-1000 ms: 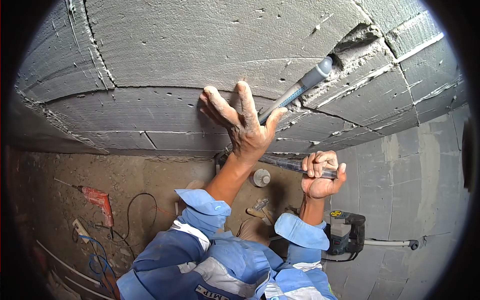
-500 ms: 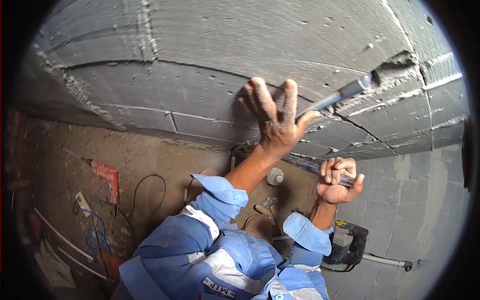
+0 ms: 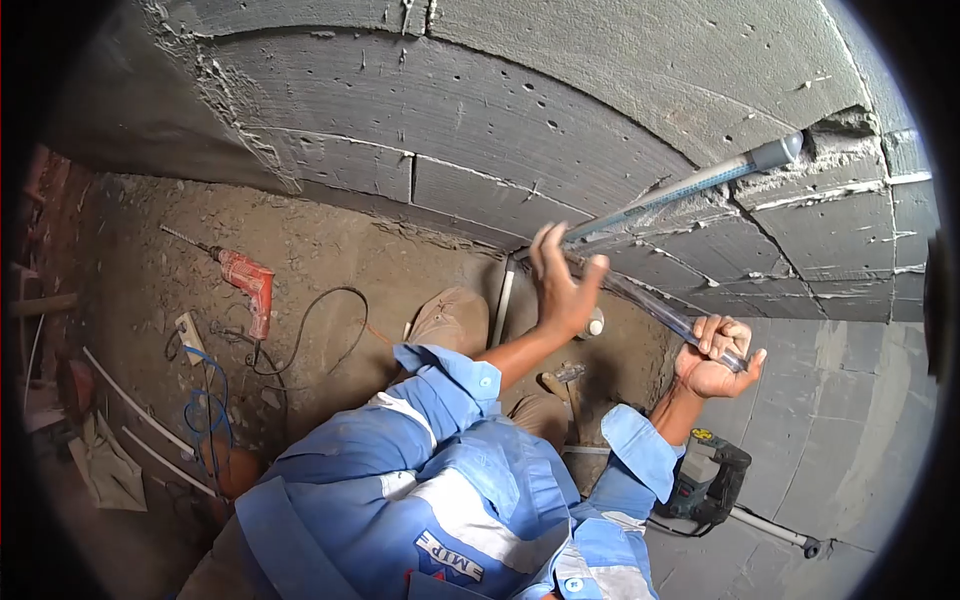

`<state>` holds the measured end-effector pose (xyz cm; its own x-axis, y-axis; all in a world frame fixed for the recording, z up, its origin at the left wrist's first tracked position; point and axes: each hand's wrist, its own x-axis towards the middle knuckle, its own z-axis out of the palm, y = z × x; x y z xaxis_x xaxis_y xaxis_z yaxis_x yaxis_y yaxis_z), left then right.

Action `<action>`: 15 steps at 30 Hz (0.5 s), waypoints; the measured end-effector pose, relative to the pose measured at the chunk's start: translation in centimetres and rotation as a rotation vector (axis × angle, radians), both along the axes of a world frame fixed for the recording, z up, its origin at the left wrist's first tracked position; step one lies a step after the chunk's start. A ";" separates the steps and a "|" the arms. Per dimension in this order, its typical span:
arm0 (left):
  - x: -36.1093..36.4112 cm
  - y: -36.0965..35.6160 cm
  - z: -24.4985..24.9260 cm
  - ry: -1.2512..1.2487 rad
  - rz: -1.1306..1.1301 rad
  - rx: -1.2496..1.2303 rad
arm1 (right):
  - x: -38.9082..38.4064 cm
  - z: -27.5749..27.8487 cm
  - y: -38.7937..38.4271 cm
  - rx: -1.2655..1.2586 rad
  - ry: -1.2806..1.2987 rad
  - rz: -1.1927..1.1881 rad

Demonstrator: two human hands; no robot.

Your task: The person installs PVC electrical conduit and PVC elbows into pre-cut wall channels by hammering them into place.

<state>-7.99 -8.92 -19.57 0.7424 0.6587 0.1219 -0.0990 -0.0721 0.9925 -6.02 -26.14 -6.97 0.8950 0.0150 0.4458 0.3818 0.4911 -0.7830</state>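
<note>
A light plastic pipe with a blue side and a grey socket lies slantwise along a rough groove in the grey block wall. My left hand is just below the pipe's lower end, its fingers apart and holding nothing. My right hand is closed round the near end of a shiny, see-through-looking tube. That tube slopes up to the left, and its far end passes behind my left hand, so whether it meets the pipe is hidden.
On the dirt floor lie a red drill with its cord, a hammer and a power strip. A white bottle stands behind my left wrist. A dark green power tool is by my right sleeve.
My left hand has come down off the wall towards the pipe's lower end. My right hand keeps hold of the tube. The head view has shifted, showing more of the floor.
</note>
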 end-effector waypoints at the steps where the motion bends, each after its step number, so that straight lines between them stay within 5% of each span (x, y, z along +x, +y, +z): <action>1: 0.7 -1.9 -3.9 0.143 -0.072 -0.427 | -0.2 0.3 0.5 -0.016 -0.004 0.021; 2: 1.8 -3.4 -7.5 0.296 -0.095 -0.561 | 0.0 0.5 0.9 -0.031 -0.013 0.048; 4: 2.2 -0.6 -3.3 0.586 -0.334 -1.313 | 0.2 0.9 1.3 -0.060 -0.025 0.088; 5: 3.3 -0.9 -3.7 0.582 -0.335 -1.321 | 0.5 1.1 1.5 -0.074 -0.013 0.090; 7: 6.2 -2.7 -5.4 0.164 -0.200 -1.752 | 1.0 1.6 1.8 -0.084 0.013 0.106; 11: 8.6 -4.8 -4.5 0.148 0.121 -1.739 | 1.5 2.2 1.7 -0.103 0.057 0.102; 15: 8.1 -7.2 -5.6 0.211 0.031 -1.591 | 1.2 0.7 -1.7 -0.145 0.124 -0.023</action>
